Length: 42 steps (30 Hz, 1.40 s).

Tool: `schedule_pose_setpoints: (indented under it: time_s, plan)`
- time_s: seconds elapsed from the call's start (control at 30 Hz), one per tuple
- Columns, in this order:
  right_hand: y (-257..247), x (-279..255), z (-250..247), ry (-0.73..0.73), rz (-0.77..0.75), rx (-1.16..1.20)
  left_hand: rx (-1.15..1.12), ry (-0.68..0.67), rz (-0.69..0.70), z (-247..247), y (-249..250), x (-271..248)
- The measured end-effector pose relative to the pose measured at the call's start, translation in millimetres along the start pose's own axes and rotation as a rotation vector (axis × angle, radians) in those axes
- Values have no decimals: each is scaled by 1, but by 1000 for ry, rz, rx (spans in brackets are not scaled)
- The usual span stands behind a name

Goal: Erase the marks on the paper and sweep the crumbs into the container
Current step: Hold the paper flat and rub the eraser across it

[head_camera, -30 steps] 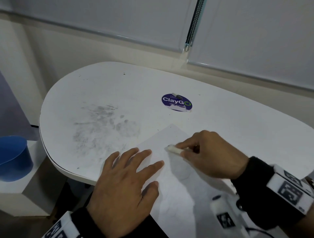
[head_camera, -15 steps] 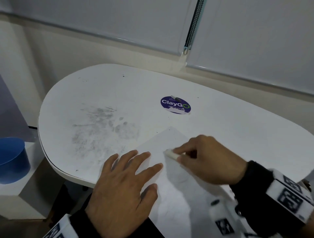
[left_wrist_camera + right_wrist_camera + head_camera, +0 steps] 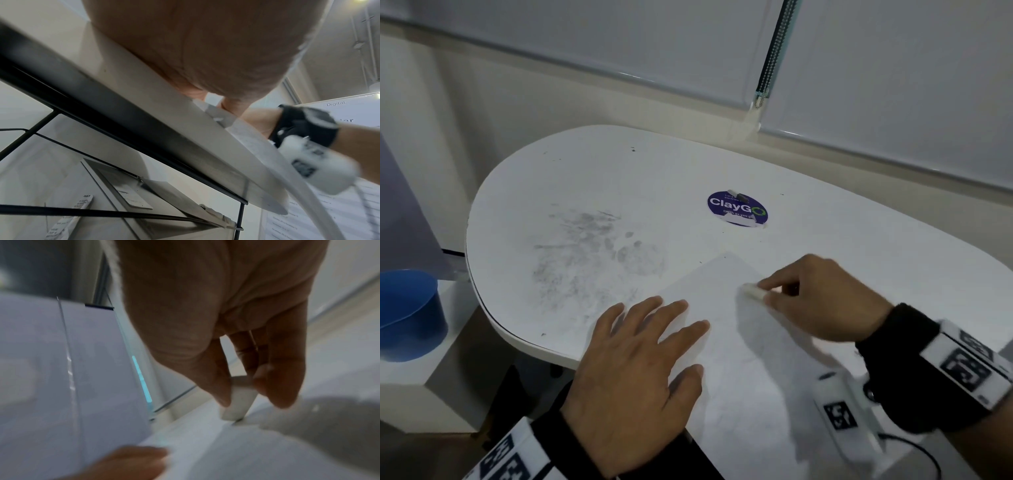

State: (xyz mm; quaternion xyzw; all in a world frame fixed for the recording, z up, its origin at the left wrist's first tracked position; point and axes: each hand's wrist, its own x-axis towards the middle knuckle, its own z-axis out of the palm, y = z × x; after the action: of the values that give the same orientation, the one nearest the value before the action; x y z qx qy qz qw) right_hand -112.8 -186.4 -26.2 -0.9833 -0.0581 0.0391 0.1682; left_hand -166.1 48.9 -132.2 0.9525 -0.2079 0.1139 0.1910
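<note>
The right hand (image 3: 822, 301) is pinching the eraser (image 3: 751, 292) and has been shifting it rightward across the paper (image 3: 739, 370); the left hand (image 3: 633, 373) is still pressing flat beside it; erasing is continuing, with the container (image 3: 409, 315) sitting far left.

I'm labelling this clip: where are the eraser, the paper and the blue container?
eraser (image 3: 751, 292), head view, its white tip.
paper (image 3: 739, 370), head view, bare middle.
blue container (image 3: 410, 329), head view, its outer wall.

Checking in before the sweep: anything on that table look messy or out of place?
Yes: a grey smudged patch dirties the table left of the paper, beyond the left hand. The blue container sits off the table, lower left.
</note>
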Motion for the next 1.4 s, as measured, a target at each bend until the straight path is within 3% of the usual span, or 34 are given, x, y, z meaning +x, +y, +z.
schedule_pose_setpoints:
  time_s: [0.07, 0.2, 0.27, 0.43, 0.57, 0.77, 0.93, 1.07, 1.17, 1.27, 1.33, 1.4]
  plan:
    - [3, 4, -6, 51, 36, 30, -8, -3, -2, -1, 1, 0]
    - [-20, -18, 5, -66, -103, 142, 1, -6, -4, -1, 0, 1]
    - [-20, -17, 8, -94, -83, 123, 10, -15, -10, -1, 0, 1]
    - [2, 3, 4, 69, 21, 20, 17, -6, -4, 0, 1, 2]
    - [-19, -22, 15, -118, -151, 64, 14, -3, -5, -1, 0, 3]
    - [1, 4, 0, 24, 2, 32, 29, -21, 9, -2, 0, 2]
    - [-17, -24, 13, -132, -181, 37, 31, -13, 5, -2, 0, 3]
    - [4, 2, -2, -33, -1, 115, 30, -16, 11, -1, -1, 2]
    - [3, -2, 5, 7, -38, 52, 29, -5, 14, 0, 0, 2]
    - [-12, -27, 14, -112, -180, 64, 33, 4, 7, 0, 0, 3]
    - [-6, -20, 7, -115, -129, 86, 35, 3, 9, 0, 0, 3]
    - [9, -2, 1, -28, -18, 65, 38, -3, 13, 0, 0, 2]
